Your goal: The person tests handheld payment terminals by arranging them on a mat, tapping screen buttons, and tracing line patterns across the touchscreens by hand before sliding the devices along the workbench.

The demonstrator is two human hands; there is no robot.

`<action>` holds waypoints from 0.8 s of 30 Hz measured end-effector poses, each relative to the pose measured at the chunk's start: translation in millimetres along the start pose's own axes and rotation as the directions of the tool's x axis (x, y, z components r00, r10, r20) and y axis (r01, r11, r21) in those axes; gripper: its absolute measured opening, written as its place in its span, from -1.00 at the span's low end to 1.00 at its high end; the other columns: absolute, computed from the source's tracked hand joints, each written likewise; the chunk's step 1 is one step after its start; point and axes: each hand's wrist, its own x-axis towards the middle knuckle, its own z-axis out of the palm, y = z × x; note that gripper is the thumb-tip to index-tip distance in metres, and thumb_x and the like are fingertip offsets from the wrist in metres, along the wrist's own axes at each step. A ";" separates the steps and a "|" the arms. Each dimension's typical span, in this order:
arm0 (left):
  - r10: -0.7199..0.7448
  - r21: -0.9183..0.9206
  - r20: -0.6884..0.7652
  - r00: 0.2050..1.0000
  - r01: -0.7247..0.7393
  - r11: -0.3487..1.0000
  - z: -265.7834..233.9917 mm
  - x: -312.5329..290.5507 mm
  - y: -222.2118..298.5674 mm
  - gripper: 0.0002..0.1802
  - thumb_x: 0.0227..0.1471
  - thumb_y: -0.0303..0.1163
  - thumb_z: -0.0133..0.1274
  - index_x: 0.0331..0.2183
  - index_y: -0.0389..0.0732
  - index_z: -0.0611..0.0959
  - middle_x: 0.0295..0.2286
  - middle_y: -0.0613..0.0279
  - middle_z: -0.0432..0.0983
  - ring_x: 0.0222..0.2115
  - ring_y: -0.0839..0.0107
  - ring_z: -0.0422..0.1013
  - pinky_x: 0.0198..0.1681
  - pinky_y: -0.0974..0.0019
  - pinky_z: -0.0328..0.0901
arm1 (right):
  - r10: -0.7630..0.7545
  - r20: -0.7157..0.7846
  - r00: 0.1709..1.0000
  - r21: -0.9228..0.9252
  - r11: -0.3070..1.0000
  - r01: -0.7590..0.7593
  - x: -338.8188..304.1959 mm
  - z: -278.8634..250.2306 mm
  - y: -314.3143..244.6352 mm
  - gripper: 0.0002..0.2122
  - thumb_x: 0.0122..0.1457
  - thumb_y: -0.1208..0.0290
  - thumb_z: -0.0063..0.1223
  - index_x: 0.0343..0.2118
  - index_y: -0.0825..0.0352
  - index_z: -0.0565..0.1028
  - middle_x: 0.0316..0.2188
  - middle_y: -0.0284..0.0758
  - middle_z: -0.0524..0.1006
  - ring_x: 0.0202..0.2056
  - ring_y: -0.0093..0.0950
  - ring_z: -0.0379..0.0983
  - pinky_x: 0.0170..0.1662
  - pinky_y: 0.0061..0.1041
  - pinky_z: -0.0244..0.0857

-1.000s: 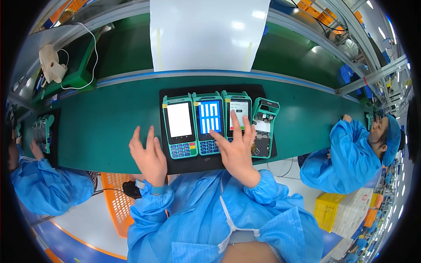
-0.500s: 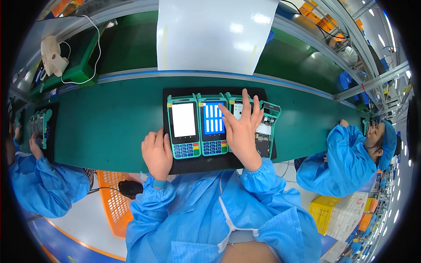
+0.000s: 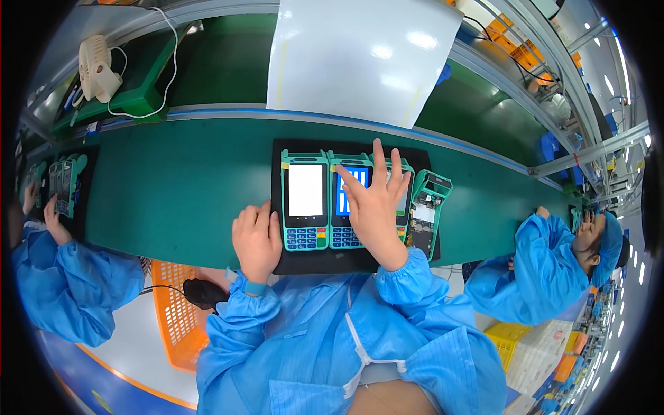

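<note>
On the green desk [image 3: 173, 187] before us we had a black mat [image 3: 294, 264], and towards its left side lay the first terminal [image 3: 306, 190], green-edged, with a plain white screen above its keypad. Close beside it lay the middle terminal [image 3: 342, 200], its screen blue with white bars, and next came the third terminal [image 3: 402, 205], partly hidden by our right hand [image 3: 377, 211]. At the mat's right edge the opened terminal [image 3: 423, 216] lay slanted, its inner parts bare.

We kept our left hand [image 3: 256, 243] at the mat's left edge, just beside the first terminal; its fingers were loosely bent, grasping nothing that we could see. Our right hand was spread over the middle and third terminals, its fingers released, one of them reaching to the upper left of the blue screen. We could not tell whether it touched the glass.

Co-workers in blue were on either side of us: one left [image 3: 72, 287], one right [image 3: 536, 273]. An orange basket [image 3: 176, 318] stood low on our left.
</note>
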 end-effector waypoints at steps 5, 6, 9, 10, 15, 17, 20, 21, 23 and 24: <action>-0.025 -0.001 0.016 1.000 0.025 1.000 -8.5 -1.8 -1.2 -0.76 0.01 -0.49 0.01 -0.23 -0.34 0.61 -0.46 0.13 0.38 -0.40 0.19 0.35 -0.30 0.21 0.22 | 0.018 0.048 0.999 0.031 0.999 -0.020 -9.1 -5.0 -11.2 -0.67 0.09 0.52 0.11 -0.08 -0.01 0.56 0.29 -0.09 -0.05 0.30 0.06 -0.26 0.20 0.28 -0.44; -0.022 0.010 0.016 1.000 0.022 1.000 -10.6 -2.2 -2.6 -0.76 0.02 -0.48 0.01 -0.23 -0.33 0.61 -0.46 0.13 0.38 -0.40 0.19 0.35 -0.30 0.21 0.22 | 0.004 0.020 1.000 0.028 1.000 -0.004 -7.6 -5.3 -16.4 -0.70 0.08 0.50 0.11 -0.11 0.02 0.57 0.28 -0.08 -0.02 0.29 0.05 -0.26 0.19 0.28 -0.41; -0.001 0.019 -0.001 1.000 0.001 1.000 -11.8 -2.2 -5.5 -0.75 0.01 -0.47 0.02 -0.23 -0.33 0.61 -0.48 0.14 0.37 -0.41 0.20 0.34 -0.33 0.21 0.20 | -0.021 -0.013 1.000 0.104 0.994 0.022 1.6 -0.4 -32.4 -0.72 0.06 0.48 0.13 -0.14 0.04 0.58 0.27 -0.07 0.01 0.29 0.04 -0.24 0.18 0.29 -0.37; 0.014 0.020 -0.017 1.000 -0.014 1.000 -10.9 -2.6 -6.6 -0.75 -0.01 -0.46 0.03 -0.24 -0.34 0.61 -0.50 0.14 0.36 -0.43 0.21 0.34 -0.36 0.20 0.19 | -0.055 -0.040 0.998 0.109 0.992 0.059 5.3 4.2 -36.7 -0.73 0.04 0.46 0.15 -0.17 0.05 0.59 0.27 -0.07 0.02 0.28 0.03 -0.21 0.17 0.29 -0.35; -0.006 -0.005 -0.023 1.000 0.006 1.000 -7.8 -5.2 -4.0 -0.75 -0.01 -0.45 0.04 -0.25 -0.34 0.62 -0.50 0.15 0.36 -0.43 0.21 0.34 -0.36 0.20 0.19 | -0.144 -0.043 0.989 0.136 0.980 0.148 18.2 25.2 -55.6 -0.74 0.08 0.47 0.10 -0.17 0.02 0.60 0.28 -0.08 -0.01 0.28 0.04 -0.21 0.18 0.28 -0.36; 0.003 -0.027 -0.030 1.000 -0.004 1.000 -6.3 -8.9 -5.6 -0.75 -0.01 -0.44 0.04 -0.25 -0.33 0.62 -0.50 0.15 0.36 -0.43 0.21 0.35 -0.35 0.21 0.20 | -0.132 -0.020 0.991 0.130 0.983 0.133 16.0 25.8 -54.9 -0.74 0.08 0.47 0.10 -0.17 0.01 0.60 0.28 -0.08 0.00 0.28 0.04 -0.20 0.18 0.28 -0.36; 0.002 -0.033 -0.032 0.999 -0.003 0.999 -7.7 -10.1 -9.2 -0.74 -0.01 -0.43 0.04 -0.25 -0.33 0.62 -0.50 0.15 0.37 -0.43 0.20 0.35 -0.35 0.20 0.20 | -0.096 0.004 0.995 0.106 0.990 0.095 10.5 18.8 -42.7 -0.75 0.08 0.46 0.10 -0.17 0.01 0.60 0.28 -0.08 -0.01 0.29 0.03 -0.22 0.17 0.30 -0.34; 0.009 -0.031 -0.033 0.999 -0.010 0.999 -8.4 -9.6 -10.0 -0.74 -0.01 -0.42 0.05 -0.25 -0.34 0.62 -0.50 0.14 0.37 -0.43 0.20 0.35 -0.34 0.19 0.20 | -0.076 0.013 0.997 0.103 0.992 0.074 9.4 16.3 -38.5 -0.75 0.08 0.46 0.10 -0.17 0.02 0.60 0.28 -0.08 -0.01 0.29 0.03 -0.23 0.17 0.30 -0.34; 0.013 -0.027 -0.030 0.999 -0.014 1.000 -10.3 -8.4 -11.8 -0.73 0.00 -0.40 0.05 -0.24 -0.34 0.62 -0.50 0.14 0.37 -0.43 0.20 0.34 -0.34 0.19 0.20 | -0.047 0.033 0.998 0.088 0.995 0.044 5.8 12.4 -34.3 -0.75 0.09 0.45 0.11 -0.16 0.02 0.60 0.28 -0.08 -0.01 0.29 0.05 -0.25 0.18 0.29 -0.34; 0.020 -0.022 -0.027 0.999 -0.021 1.000 -11.6 -8.3 -12.4 -0.71 0.00 -0.37 0.06 -0.24 -0.34 0.62 -0.50 0.14 0.36 -0.43 0.20 0.34 -0.34 0.19 0.20 | -0.048 0.032 0.998 0.092 0.995 0.044 4.3 12.3 -32.2 -0.75 0.09 0.44 0.11 -0.15 0.01 0.59 0.28 -0.08 -0.01 0.29 0.05 -0.25 0.18 0.28 -0.34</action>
